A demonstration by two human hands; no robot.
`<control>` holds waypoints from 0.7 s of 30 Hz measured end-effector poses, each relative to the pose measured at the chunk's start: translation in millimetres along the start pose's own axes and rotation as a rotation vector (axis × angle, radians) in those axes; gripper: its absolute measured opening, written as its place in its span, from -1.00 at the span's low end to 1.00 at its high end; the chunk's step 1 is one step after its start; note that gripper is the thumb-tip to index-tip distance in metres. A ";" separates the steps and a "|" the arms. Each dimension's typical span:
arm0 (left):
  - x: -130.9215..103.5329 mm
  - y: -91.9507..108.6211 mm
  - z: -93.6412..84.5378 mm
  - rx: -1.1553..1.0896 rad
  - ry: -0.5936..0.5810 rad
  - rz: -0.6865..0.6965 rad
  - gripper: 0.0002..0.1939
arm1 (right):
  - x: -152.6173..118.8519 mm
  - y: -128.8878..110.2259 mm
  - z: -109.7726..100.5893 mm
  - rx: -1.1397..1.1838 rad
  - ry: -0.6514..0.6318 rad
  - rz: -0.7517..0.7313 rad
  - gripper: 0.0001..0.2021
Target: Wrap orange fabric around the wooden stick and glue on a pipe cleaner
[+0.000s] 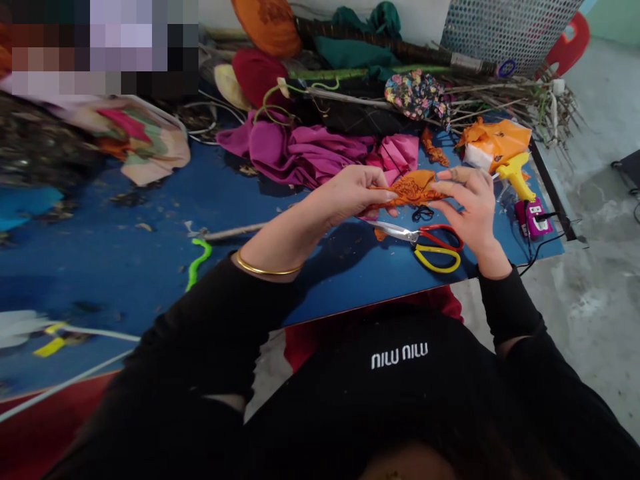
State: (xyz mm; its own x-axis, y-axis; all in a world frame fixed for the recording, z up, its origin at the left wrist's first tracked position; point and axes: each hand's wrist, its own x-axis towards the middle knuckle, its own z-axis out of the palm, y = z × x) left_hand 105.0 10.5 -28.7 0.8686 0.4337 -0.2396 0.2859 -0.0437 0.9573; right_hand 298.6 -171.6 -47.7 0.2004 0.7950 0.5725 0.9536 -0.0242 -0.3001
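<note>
A piece of orange patterned fabric [414, 188] is stretched between my two hands above the blue table. My left hand [357, 193] pinches its left end between thumb and fingers. At the other end, the fingers and thumb of my right hand [470, 200] grip the cloth. Just below lie scissors [439, 259] with one red and one yellow handle, blades pointing left. A small black cord [423, 213] rests between the fabric and the scissors. Behind my hands is a bunched purple cloth [320, 150], with a pink cloth [397, 153] beside it.
A yellow glue gun [519, 177] and a purple power strip [534, 219] with black cables sit near the table's right edge. Bundled sticks [500, 100] and an orange package [495, 143] lie behind. A green pipe cleaner [199, 261] and a stick [235, 232] are to the left.
</note>
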 end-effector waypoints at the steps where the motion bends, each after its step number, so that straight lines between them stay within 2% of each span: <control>1: 0.6 -0.6 -0.2 -0.002 0.001 0.008 -0.70 | -0.1 -2.2 1.9 -0.026 0.004 0.011 -0.76; 3: 1.5 -0.5 -1.4 0.002 0.024 0.034 -0.68 | -0.9 1.3 1.2 -0.085 0.071 0.080 -0.74; 6: 1.3 2.3 -4.2 0.033 0.077 0.085 -0.71 | -2.5 27.3 -16.1 -0.291 0.152 0.334 -0.66; 8: 0.5 4.7 -5.1 0.065 0.094 0.108 -0.73 | -2.2 51.1 -35.2 -0.492 0.081 0.551 -0.63; 11: -1.3 8.4 -2.8 0.126 0.131 0.140 -0.75 | 1.3 79.0 -58.0 -0.662 -0.156 0.750 -0.60; 13: -2.8 11.1 1.2 0.171 0.157 0.160 -0.77 | 4.5 88.0 -62.6 -0.700 -0.280 0.782 -0.60; 15: -4.8 14.0 5.9 0.229 0.186 0.191 -0.79 | 6.8 92.0 -60.3 -0.726 -0.312 0.775 -0.59; 19: -10.4 18.5 14.1 0.350 0.259 0.292 -0.80 | 9.0 101.4 -52.6 -0.722 -0.225 0.715 -0.55; 21: -13.5 19.6 16.4 0.403 0.282 0.342 -0.80 | 10.6 109.5 -51.1 -0.647 -0.170 0.689 -0.68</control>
State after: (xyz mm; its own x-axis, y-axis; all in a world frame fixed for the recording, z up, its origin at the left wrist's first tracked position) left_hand 105.6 -11.0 -9.3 0.8131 0.5548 0.1765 0.1878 -0.5369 0.8225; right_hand 416.7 -196.8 -35.5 0.7768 0.5568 0.2942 0.5877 -0.8088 -0.0212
